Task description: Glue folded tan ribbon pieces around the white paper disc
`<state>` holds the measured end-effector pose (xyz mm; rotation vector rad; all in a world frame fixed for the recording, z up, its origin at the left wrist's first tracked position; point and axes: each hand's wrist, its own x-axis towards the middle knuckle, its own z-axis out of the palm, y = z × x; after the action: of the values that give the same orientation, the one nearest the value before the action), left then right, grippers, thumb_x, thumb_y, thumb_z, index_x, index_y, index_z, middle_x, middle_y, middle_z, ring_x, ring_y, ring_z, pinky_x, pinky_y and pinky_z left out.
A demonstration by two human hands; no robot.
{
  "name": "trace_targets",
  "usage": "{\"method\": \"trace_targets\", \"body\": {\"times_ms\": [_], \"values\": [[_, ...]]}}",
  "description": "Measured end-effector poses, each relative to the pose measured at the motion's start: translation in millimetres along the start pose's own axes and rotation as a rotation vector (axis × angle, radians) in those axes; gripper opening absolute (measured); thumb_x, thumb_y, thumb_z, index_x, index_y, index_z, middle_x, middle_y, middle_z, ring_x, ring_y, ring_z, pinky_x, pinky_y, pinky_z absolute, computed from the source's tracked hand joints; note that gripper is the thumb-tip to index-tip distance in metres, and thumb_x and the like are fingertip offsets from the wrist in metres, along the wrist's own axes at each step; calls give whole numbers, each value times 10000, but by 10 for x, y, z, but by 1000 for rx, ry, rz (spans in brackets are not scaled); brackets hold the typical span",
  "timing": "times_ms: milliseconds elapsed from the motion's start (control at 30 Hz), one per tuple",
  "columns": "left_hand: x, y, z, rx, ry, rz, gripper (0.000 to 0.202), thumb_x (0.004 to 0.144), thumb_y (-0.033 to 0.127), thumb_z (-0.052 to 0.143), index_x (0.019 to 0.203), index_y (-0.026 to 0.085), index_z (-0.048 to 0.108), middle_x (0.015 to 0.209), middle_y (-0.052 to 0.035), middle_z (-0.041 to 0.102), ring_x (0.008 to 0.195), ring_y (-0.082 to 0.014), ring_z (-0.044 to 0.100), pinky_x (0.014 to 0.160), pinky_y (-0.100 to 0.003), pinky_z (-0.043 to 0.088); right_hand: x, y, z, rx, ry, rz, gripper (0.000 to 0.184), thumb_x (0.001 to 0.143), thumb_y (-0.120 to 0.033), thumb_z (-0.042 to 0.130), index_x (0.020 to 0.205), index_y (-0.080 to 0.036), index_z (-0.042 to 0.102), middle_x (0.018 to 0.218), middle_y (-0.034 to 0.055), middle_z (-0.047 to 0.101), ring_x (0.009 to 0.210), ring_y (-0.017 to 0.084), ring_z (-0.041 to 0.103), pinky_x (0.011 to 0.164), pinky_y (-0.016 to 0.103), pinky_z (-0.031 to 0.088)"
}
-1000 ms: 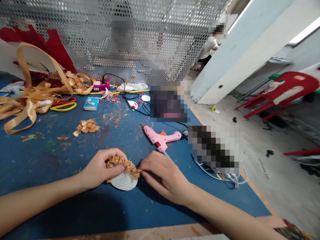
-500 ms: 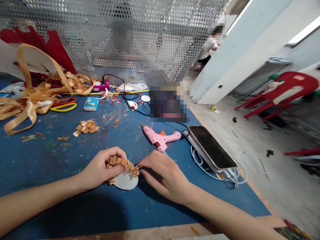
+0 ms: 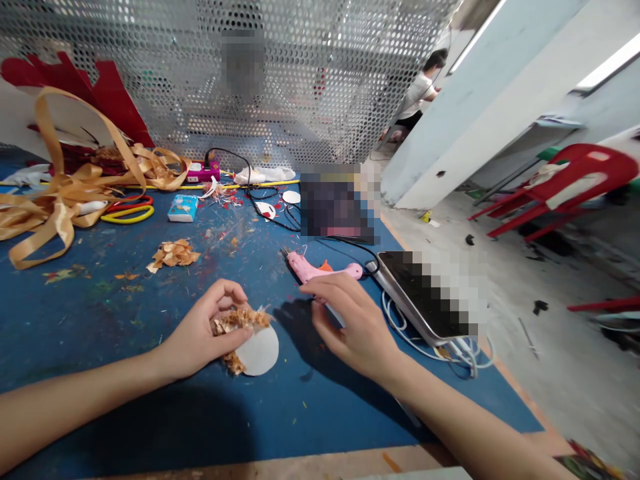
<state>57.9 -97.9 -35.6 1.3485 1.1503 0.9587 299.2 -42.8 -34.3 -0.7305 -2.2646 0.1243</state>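
My left hand [image 3: 203, 333] pinches a white round disc [image 3: 263, 351] between thumb and fingers, just above the blue tabletop. Crinkled gold ribbon trim [image 3: 234, 361] runs along the disc's upper and left edge, partly covered by my fingers. Fine glue strands show near the trim's right end. Over the grip of a pink glue gun [image 3: 303, 268] hovers my right hand [image 3: 355, 327], its thumb and fingers apart; whether it touches the gun I cannot tell. The gun lies on its side, its handle partly hidden by the hand. A small heap of gold ribbon pieces [image 3: 175, 255] lies beyond my left hand.
Long gold ribbon [image 3: 60, 233] lies looped at the left by yellow-and-red-handled scissors [image 3: 127, 213]. A blue packet [image 3: 183, 208] and a purple power socket [image 3: 203, 172] stand farther back. A phone [image 3: 420, 293] with white cables is at the right. A perforated metal screen [image 3: 165, 87] closes the back.
My right hand has let go of the trim's end and moved right and up, over the glue gun. The disc has turned slightly in my left hand, showing more white.
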Motion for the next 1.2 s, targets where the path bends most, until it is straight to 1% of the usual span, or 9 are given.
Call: {"method": "trace_targets", "body": {"times_ms": [100, 267, 433, 667, 767, 833, 900, 1033, 1200], "values": [[10, -9, -6, -18, 122, -24, 362, 745, 251, 692, 1033, 213, 477, 907, 17, 549, 808, -125, 574, 689, -205, 461, 3, 206, -72, -195, 2, 101, 453, 739, 0, 441, 1127, -197, 565, 1079, 97, 661, 996, 249, 608, 862, 408, 495], [57, -12, -52, 18, 180, -85, 269, 775, 346, 669, 949, 173, 561, 859, 9, 556, 782, -134, 540, 682, -215, 439, -48, 587, -86, -348, -310, 238, 646, 689, 16, 403, 1296, -166, 526, 1307, 123, 600, 1207, 289, 538, 972, 473, 441], [74, -24, -72, 93, 145, -83, 217, 808, 375, 634, 871, 173, 585, 759, 28, 551, 695, -130, 530, 625, -221, 425, -60, 703, -40, -304, -442, 264, 636, 691, 32, 380, 1264, -171, 568, 1239, 112, 635, 1110, 266, 586, 951, 456, 431], [-28, -21, -39, 463, -89, 112, 474, 841, 278, 617, 1296, 237, 493, 1163, -30, 658, 1036, -193, 625, 945, -316, 467, -11, 631, -111, -389, -397, 306, 440, 686, -20, 455, 1048, -190, 635, 889, 74, 661, 846, 244, 588, 726, 341, 410], [12, 14, -214, 773, -46, 312, 435, 922, 321, 529, 1346, 237, 473, 1311, -63, 583, 1170, -202, 562, 1016, -336, 437, 2, 595, -146, -339, -392, 309, 279, 736, -110, 511, 976, -198, 622, 860, 64, 663, 800, 230, 588, 672, 310, 394], [106, 54, -444, 1076, 94, 388, 298, 972, 338, 425, 1153, 220, 630, 1190, -60, 643, 1114, -215, 576, 1016, -372, 433, 4, 569, -132, -275, -429, 312, 219, 765, -173, 534, 967, -200, 612, 876, 62, 668, 792, 222, 602, 655, 294, 401], [225, 78, -715, 1167, 201, 353, 330, 974, 334, 407, 988, 177, 698, 1031, -86, 678, 1016, -254, 589, 972, -436, 446, -4, 552, -90, -237, -469, 309, 205, 780, -195, 531, 970, -200, 607, 885, 64, 674, 797, 221, 616, 657, 290, 412], [405, 11, -1118, 1278, 268, 275, 327, 914, 388, 518, 996, 163, 741, 1103, -144, 640, 1037, -323, 565, 912, -507, 471, -37, 571, -4, -231, -492, 277, 210, 796, -154, 486, 964, -209, 599, 906, 68, 683, 838, 224, 632, 687, 296, 422], [443, -65, -1180, 1354, 267, 273, 266, 897, 340, 540, 924, 207, 768, 1182, -136, 620, 1144, -326, 530, 984, -507, 430, -53, 606, -2, -226, -522, 266, 215, 814, -154, 472, 986, -209, 589, 926, 74, 679, 856, 232, 628, 704, 308, 420]]}}
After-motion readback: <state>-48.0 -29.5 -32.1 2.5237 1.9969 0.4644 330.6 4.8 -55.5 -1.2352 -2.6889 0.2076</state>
